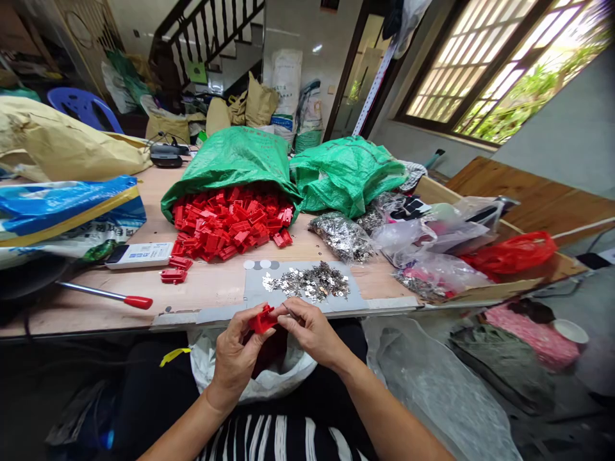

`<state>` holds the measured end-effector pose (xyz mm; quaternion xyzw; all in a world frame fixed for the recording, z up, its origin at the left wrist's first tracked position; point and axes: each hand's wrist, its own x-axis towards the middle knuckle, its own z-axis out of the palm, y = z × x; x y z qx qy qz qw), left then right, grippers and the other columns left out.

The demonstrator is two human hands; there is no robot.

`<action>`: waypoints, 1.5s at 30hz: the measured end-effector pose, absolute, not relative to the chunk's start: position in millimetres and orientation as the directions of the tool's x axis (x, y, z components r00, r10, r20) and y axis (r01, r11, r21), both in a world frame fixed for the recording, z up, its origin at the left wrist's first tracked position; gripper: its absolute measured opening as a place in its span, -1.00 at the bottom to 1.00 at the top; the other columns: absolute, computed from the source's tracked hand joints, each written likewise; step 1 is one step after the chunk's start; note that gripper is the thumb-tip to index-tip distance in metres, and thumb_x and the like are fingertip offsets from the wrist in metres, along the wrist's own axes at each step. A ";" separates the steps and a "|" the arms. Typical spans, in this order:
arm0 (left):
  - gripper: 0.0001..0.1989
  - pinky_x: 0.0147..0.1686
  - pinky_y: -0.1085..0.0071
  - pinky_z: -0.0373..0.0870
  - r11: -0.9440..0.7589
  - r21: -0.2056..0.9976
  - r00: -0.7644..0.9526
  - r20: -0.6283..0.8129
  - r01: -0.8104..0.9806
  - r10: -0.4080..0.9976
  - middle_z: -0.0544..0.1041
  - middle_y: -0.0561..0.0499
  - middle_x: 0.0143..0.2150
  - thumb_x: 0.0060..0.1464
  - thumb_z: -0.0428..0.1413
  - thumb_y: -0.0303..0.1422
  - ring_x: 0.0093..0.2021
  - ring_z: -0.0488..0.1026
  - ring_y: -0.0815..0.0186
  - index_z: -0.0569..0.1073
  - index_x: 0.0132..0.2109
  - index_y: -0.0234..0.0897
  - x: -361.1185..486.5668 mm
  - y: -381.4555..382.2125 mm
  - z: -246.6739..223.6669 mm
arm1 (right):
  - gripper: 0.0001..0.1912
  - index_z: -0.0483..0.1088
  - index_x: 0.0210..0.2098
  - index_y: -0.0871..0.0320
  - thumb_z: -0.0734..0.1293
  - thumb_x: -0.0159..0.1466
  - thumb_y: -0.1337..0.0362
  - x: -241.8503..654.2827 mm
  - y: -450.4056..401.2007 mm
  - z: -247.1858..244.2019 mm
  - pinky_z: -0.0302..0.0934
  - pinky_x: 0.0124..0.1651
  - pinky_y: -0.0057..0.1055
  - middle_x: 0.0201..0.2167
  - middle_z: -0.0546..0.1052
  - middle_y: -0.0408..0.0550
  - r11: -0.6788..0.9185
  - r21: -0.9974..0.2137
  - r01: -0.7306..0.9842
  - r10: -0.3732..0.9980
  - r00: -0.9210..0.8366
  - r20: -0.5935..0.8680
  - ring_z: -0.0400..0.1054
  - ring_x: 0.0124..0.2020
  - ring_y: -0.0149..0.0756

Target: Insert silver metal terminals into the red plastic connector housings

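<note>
My left hand point(234, 356) grips a small red plastic part point(262, 320) above my lap. My right hand point(311, 333) pinches a small metal piece point(291, 312) right at that red part. Just beyond my hands, a grey sheet point(254, 282) on the table carries a heap of shiny metal pieces point(307, 282). A large pile of red plastic parts point(231, 224) spills from a green woven sack point(234, 163). Two loose red parts point(173, 276) lie left of the pile.
A white remote-like device point(139, 255) and a red-handled metal rod point(115, 295) lie on the wooden table point(206, 288). Plastic bags of metal pieces point(342, 237) sit right, beside a second green sack point(346, 176). A white bag point(288, 368) stands below the table edge, against my lap.
</note>
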<state>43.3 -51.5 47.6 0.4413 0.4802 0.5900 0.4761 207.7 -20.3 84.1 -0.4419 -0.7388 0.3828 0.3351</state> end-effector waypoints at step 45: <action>-0.75 -0.09 0.37 0.42 -0.025 0.995 -0.013 0.023 -0.094 1.000 0.59 -0.02 -0.16 0.00 0.22 -0.34 -0.16 0.54 0.27 0.42 -0.14 -0.24 36.4 -51.8 17.1 | -0.96 0.33 -0.34 0.14 0.29 0.26 0.35 220.1 25.0 45.2 0.09 -0.26 -0.44 -0.33 0.49 -0.07 0.154 -0.377 0.913 0.988 -0.134 0.079 0.34 -0.31 -0.31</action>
